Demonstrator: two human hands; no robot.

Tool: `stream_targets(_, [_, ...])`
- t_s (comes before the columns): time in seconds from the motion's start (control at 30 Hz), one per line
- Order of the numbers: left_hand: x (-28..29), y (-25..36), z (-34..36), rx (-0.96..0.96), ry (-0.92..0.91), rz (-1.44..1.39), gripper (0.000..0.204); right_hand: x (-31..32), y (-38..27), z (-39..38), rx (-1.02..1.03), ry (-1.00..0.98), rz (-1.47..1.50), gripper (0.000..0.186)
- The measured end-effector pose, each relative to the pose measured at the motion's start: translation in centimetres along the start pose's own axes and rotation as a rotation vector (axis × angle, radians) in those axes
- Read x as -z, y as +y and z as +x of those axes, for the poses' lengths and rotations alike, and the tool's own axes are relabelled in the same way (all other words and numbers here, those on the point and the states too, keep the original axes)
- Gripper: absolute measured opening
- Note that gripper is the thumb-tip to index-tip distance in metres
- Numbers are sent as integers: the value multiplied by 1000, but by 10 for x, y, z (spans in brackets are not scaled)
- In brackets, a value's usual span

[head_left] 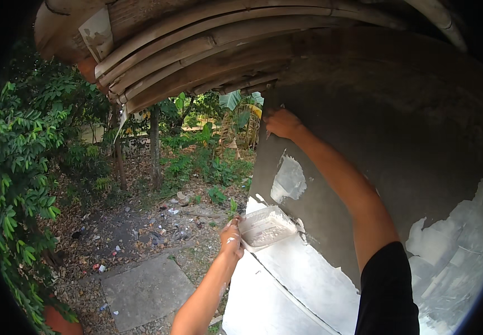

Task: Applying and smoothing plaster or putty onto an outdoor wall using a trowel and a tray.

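Item: one shallow, rectangular tub of whitish plastic with rounded corners (pixel 260 218), interior smeared with pale paste; landmark for the entries below. Placed in front of the wall near its left edge, tilted so that the inside shows.

Left hand (pixel 231 240): at the tub's left side, grip closed on its rim; white smears on the skin.

Right hand (pixel 283 123): well above the tub and slightly right, fingers curled, at the left edge of the wall near the roof. Whether the grip holds anything cannot be told; the fingers are turned away.

Black short sleeve (pixel 386 290): on the right upper arm, below and right of the tub.

Dark grey, smooth plastered wall (pixel 420 151): behind the tub and extending to its right.

Bright white coating (pixel 308 268): on the wall, below and right of the tub, crossed by a thin dark curved line.

Small, irregular whitish patch (pixel 289 178): on the wall, just above the tub.

Large, ragged white patch (pixel 453 251): on the wall, well right of the tub.

Brown bamboo-pole eave (pixel 213 44): overhead, far above the tub.

Flat, grey rectangular slab (pixel 147 293): on the ground, below and left of the tub.

Leafy green foliage (pixel 23 167): far left of the tub.
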State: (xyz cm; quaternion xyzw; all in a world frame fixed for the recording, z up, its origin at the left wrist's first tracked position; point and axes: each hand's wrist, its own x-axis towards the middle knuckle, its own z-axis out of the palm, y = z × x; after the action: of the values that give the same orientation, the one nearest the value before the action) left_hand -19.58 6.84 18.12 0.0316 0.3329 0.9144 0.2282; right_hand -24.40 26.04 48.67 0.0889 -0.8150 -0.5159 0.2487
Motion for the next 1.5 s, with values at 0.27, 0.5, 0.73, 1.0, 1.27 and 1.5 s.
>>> stream_targets(0.27, [20, -31, 9, -3, 80, 57, 19, 8, 10, -30, 60, -218, -94, 10])
stream_targets(0.5, [20, -30, 2, -44, 106, 45, 20, 27, 45, 13, 210, 4, -160, 11])
stream_targets(0.73, [28, -17, -7, 3, 61, 142, 19, -11, 41, 0, 27, 1, -121, 13])
stream_targets(1.0, [33, -21, 1, -97, 83, 94, 18, 35, 54, 48, 100, -36, -27, 11])
stream_targets(1.27, [50, -18, -9, -65, 63, 76, 18, -28, 37, 36, -85, 27, -85, 12])
stream_targets(1.5, [51, -21, -3, -72, 112, 75, 18, 30, 46, 47, 93, -365, 144, 9])
